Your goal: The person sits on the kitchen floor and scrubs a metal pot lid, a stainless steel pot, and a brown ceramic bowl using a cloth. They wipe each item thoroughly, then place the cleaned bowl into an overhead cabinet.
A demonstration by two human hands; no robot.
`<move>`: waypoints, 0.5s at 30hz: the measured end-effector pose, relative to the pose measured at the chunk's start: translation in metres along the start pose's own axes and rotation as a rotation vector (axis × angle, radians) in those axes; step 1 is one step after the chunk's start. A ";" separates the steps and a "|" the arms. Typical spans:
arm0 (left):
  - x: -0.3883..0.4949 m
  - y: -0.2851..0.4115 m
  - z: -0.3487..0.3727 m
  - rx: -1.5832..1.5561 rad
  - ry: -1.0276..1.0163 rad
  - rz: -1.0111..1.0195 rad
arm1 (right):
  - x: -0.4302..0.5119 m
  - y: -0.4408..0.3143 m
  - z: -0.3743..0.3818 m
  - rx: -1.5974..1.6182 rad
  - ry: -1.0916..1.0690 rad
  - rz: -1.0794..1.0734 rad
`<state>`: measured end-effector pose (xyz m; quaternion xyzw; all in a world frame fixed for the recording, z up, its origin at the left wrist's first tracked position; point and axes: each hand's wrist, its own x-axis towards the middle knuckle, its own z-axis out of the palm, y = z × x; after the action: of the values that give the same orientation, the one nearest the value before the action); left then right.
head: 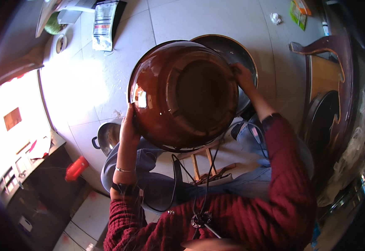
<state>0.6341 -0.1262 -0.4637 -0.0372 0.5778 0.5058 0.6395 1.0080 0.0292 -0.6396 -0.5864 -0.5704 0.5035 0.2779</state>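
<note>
A large brown glazed basin is tipped over in front of me, its round, ringed base facing me and its inside hidden. My left hand grips the basin's left side near the rim. At the right, my right hand holds the basin by the edge of its base, with some fingers out of sight. Behind the brown basin, and partly covered by it, a wide dark metal basin rests on the tiled floor. Beside my left knee stands a metal pot with a black handle.
Black cables hang before my chest, above a wooden frame between my legs. A printed pouch, crumpled tissue and green packet lie on the floor. Carved dark wood furniture stands right; a red object is left.
</note>
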 end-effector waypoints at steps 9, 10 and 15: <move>-0.003 0.003 0.005 -0.107 0.022 -0.009 | -0.094 -0.202 0.001 -0.049 -0.343 -0.796; -0.005 0.005 0.006 -0.084 0.048 -0.027 | -0.109 -0.217 0.013 -0.116 -0.374 -0.923; -0.014 -0.001 0.024 -0.109 -0.161 0.060 | -0.116 -0.263 0.081 -0.503 -0.573 -1.239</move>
<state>0.6538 -0.1202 -0.4453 -0.0137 0.4968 0.5570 0.6654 0.8505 -0.0500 -0.3990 -0.0470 -0.9466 0.2413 0.2085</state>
